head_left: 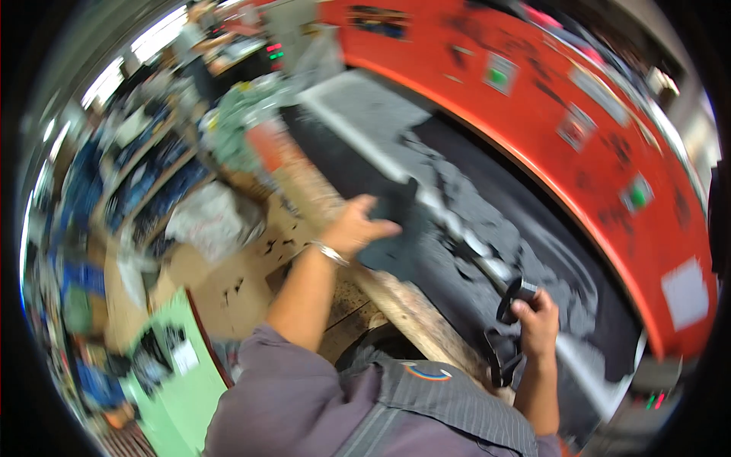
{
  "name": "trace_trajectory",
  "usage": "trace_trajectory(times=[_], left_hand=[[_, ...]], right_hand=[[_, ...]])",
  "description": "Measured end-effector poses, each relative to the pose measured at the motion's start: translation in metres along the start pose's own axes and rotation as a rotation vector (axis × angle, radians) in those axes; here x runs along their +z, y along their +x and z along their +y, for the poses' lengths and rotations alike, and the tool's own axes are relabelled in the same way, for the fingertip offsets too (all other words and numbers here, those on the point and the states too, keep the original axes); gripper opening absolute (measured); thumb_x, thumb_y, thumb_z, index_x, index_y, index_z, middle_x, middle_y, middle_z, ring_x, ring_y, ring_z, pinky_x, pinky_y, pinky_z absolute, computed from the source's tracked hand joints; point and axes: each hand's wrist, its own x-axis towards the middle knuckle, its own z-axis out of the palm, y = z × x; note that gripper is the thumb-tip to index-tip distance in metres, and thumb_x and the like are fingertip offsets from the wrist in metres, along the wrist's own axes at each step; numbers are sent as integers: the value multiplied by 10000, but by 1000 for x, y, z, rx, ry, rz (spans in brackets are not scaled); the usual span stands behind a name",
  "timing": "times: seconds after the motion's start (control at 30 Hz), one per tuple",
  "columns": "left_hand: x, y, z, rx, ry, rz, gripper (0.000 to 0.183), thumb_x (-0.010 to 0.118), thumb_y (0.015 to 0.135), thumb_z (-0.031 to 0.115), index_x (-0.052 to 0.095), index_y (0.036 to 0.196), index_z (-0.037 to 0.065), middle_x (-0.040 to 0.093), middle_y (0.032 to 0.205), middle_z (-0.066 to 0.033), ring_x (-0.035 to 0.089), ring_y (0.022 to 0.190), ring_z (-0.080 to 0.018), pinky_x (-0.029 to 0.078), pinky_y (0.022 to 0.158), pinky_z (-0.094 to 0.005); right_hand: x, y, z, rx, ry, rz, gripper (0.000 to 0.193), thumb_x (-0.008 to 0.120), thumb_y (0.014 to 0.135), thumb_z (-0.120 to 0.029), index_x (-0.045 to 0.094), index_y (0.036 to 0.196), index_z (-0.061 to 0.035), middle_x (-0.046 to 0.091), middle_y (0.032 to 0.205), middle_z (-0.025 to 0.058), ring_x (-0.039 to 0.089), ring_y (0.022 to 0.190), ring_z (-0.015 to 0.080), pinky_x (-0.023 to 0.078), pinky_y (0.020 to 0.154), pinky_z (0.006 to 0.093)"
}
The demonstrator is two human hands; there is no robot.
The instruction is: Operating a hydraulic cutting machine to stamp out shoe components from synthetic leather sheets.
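Note:
My left hand [356, 227] is over a dark, flat leather-like piece [396, 255] at the wooden front edge of the worktable. Its thumb and fingers are spread apart, and motion blur hides whether they press on the piece. On the right, my right hand [538, 321] is closed on a black loop-shaped tool [512, 302], whose exact kind I cannot make out. Just below it, a second black band-like loop [502, 359] sits near the table edge. Dark grey sheet material [487, 217] with ragged, cut-up edges lies beyond both hands.
A long red machine beam [525, 114] runs along the table's far side. The wooden edge strip [403, 301] lies close to my body. To the left stand shelves with dark bundles [156, 179], a white plastic bag [213, 221] and a light green board [179, 381]. Another person [194, 49] is far back.

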Motion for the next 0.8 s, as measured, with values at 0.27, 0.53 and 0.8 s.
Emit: trace_trajectory(times=[0.27,0.53,0.8], left_hand=[[107,-88,-23,88,-706,-417,399,792,737,80,630,1092,-2,679,1018,-24,600,925,-98,491,834,-281],[36,-145,-24,140,-478,149,394,790,711,57,630,1062,-25,685,967,-64,607,892,-111,490,816,-278],[-62,-238,-65,46,-1025,794,405,764,770,91,584,1121,-4,676,984,-92,660,854,-184,552,769,-344]], right_hand=[[62,-1,-19,-86,-61,-448,231,615,826,-48,606,1048,18,656,928,55,634,792,146,520,733,275],[150,20,-18,-99,-162,-760,230,506,871,-32,589,1070,48,633,979,80,607,840,147,502,766,265],[273,8,-14,-419,-369,-997,207,543,954,-132,597,1097,8,605,1042,49,546,956,134,432,861,278]])
